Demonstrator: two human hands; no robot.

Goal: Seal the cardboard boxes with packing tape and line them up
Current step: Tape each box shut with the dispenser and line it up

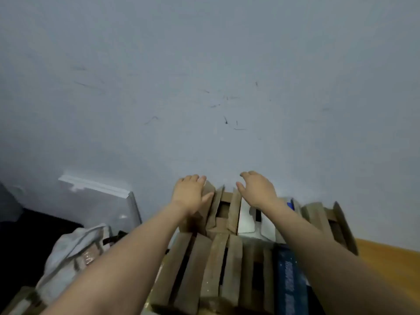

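Your left hand (191,194) lies on the raised left flap of the open cardboard box (223,213) at the wall (204,87), fingers stretched out, thumb spread. Your right hand (259,189) hovers over the white box (246,218) just beside it, fingers loosely spread, holding nothing. A front row of boxes (204,269) with open flaps crowds the bench (391,264) under your forearms, beside a blue packet (288,283). A grey bag (72,253) and a white board (97,196) stand at the left.
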